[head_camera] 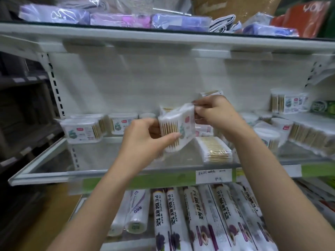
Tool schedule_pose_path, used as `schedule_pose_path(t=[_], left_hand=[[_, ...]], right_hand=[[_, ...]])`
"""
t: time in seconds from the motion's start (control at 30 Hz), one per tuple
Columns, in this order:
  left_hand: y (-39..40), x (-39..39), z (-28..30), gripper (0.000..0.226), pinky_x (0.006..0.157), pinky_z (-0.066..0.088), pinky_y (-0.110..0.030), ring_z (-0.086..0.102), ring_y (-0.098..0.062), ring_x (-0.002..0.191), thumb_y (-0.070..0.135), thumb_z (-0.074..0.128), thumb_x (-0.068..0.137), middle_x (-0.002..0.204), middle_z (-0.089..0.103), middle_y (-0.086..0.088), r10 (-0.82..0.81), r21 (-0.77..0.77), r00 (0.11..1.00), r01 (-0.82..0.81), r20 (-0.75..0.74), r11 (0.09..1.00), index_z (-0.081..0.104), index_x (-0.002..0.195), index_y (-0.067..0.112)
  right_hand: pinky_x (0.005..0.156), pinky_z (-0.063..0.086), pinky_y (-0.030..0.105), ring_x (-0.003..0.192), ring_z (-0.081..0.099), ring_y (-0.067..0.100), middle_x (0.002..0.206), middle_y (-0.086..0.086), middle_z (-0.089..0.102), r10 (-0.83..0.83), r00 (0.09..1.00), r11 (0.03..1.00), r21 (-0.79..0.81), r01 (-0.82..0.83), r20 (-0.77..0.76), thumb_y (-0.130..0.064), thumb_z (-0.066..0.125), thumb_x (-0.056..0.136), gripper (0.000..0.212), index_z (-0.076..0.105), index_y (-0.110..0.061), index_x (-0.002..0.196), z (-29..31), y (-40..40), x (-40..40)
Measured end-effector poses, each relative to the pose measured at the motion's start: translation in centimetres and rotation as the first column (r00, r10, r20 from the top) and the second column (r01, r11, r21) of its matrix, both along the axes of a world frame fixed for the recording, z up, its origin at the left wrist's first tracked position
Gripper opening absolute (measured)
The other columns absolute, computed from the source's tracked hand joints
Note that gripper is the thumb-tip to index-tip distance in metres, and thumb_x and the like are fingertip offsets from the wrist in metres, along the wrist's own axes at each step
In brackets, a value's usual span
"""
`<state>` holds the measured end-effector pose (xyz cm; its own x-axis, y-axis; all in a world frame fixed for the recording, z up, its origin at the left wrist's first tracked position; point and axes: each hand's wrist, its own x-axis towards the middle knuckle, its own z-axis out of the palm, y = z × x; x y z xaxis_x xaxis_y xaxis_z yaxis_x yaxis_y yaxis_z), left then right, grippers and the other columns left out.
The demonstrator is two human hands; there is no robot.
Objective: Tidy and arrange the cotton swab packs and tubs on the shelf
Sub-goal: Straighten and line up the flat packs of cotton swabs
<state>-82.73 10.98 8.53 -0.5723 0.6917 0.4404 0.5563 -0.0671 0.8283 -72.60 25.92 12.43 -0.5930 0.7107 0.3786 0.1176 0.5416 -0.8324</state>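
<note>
Both hands raised — left hand, right hand grip swab pack.

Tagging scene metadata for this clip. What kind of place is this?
Most likely a retail shop aisle. A metal display shelf carries a handwritten price label, many identical cotton swab tubs sit in rows, and plastic wrap rolls fill the shelf below.

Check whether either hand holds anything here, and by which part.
Both hold one cotton swab pack, tilted above the shelf. The left hand grips its lower left end; the right hand pinches its upper right edge.
</note>
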Motion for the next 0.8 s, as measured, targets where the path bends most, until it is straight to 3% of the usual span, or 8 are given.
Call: schedule_pose_path(t=[0.13,0.2,0.3,0.37,0.47,0.53,0.67,0.8], left_hand=[[-2.4,-2.6,1.5,0.027,0.059,0.06,-0.031,0.073,-0.013,0.073,0.009,0.075,0.072,0.076,0.075,-0.001,-0.075,0.092,0.982,0.06,0.175,0.994,0.065,0.098,0.01],[-3.7,-4.5,2.0,0.03,0.058,0.059,-0.027,0.073,-0.012,0.074,0.009,0.074,0.074,0.078,0.076,-0.001,-0.07,0.094,0.979,0.053,0.192,0.994,0.062,0.102,0.009],[-5.5,-7.6,2.3,0.032,0.061,0.059,-0.03,0.072,-0.013,0.075,0.008,0.072,0.077,0.082,0.076,-0.004,-0.025,0.096,0.98,0.006,0.199,0.995,0.059,0.106,0.008],[-6.6,-9.6,2.5,0.033,0.063,0.058,-0.031,0.072,-0.014,0.075,0.006,0.071,0.077,0.085,0.075,-0.005,0.002,0.096,0.979,-0.022,0.205,0.995,0.06,0.108,0.007],[-7.7,-12.3,2.5,0.025,0.074,0.059,-0.038,0.073,-0.019,0.084,0.005,0.069,0.08,0.093,0.075,-0.007,0.032,0.041,0.99,-0.038,0.14,0.998,0.067,0.104,0.009],[-7.7,-13.8,2.6,0.024,0.078,0.058,-0.041,0.072,-0.022,0.086,0.005,0.07,0.08,0.095,0.074,-0.005,0.057,0.008,0.992,-0.058,0.112,0.998,0.068,0.104,0.01],[-6.4,-16.9,2.8,0.046,0.076,0.058,-0.039,0.068,-0.021,0.081,0.005,0.074,0.076,0.089,0.066,-0.002,0.127,-0.072,0.991,-0.124,0.035,0.99,0.057,0.118,0.01],[-4.7,-18.6,2.5,0.043,0.075,0.054,-0.031,0.066,-0.016,0.081,0.018,0.076,0.076,0.086,0.069,0.0,0.14,-0.149,0.976,-0.165,-0.164,0.975,0.058,0.115,0.017]], right_hand=[[0.075,0.058,0.029,0.082,0.067,0.022,0.094,0.014,0.066,0.066,0.996,0.997,-0.034,-0.068,-0.058,0.0,0.046,0.093,0.022,0.059,-0.002,0.111,1.4,-2.4,-1.6],[0.077,0.059,0.031,0.085,0.067,0.023,0.097,0.015,0.066,0.1,0.993,0.994,-0.034,-0.102,-0.06,-0.002,0.048,0.093,0.017,0.059,-0.002,0.105,1.8,-3.5,-3.1],[0.072,0.059,0.025,0.08,0.066,0.018,0.096,0.012,0.065,0.143,0.989,0.989,-0.042,-0.145,-0.039,-0.005,0.049,0.093,0.016,0.057,-0.003,0.108,2.1,-5.1,-5.8],[0.076,0.058,0.029,0.084,0.067,0.021,0.095,0.012,0.065,0.17,0.985,0.984,-0.056,-0.171,-0.032,-0.005,0.049,0.093,0.02,0.054,-0.005,0.112,2.3,-6.1,-7.9],[0.082,0.057,0.033,0.084,0.067,0.021,0.091,0.007,0.063,0.17,0.985,0.983,-0.07,-0.168,0.031,-0.007,0.053,0.092,0.037,0.046,-0.011,0.128,2.3,-7.0,-10.7],[0.088,0.055,0.04,0.089,0.068,0.025,0.098,0.008,0.064,0.154,0.983,0.988,0.004,-0.155,0.102,-0.01,0.059,0.087,0.046,0.045,-0.014,0.131,2.0,-7.0,-12.4],[0.09,0.053,0.036,0.095,0.066,0.024,0.104,0.008,0.066,0.056,0.959,0.971,0.209,-0.118,0.279,-0.016,0.074,0.075,0.047,0.059,-0.012,0.119,1.6,-6.8,-14.9],[0.079,0.056,0.032,0.087,0.067,0.024,0.102,0.01,0.066,-0.037,0.938,0.978,0.205,-0.037,0.344,-0.019,0.081,0.069,0.043,0.064,-0.011,0.108,1.1,-5.8,-15.8]])
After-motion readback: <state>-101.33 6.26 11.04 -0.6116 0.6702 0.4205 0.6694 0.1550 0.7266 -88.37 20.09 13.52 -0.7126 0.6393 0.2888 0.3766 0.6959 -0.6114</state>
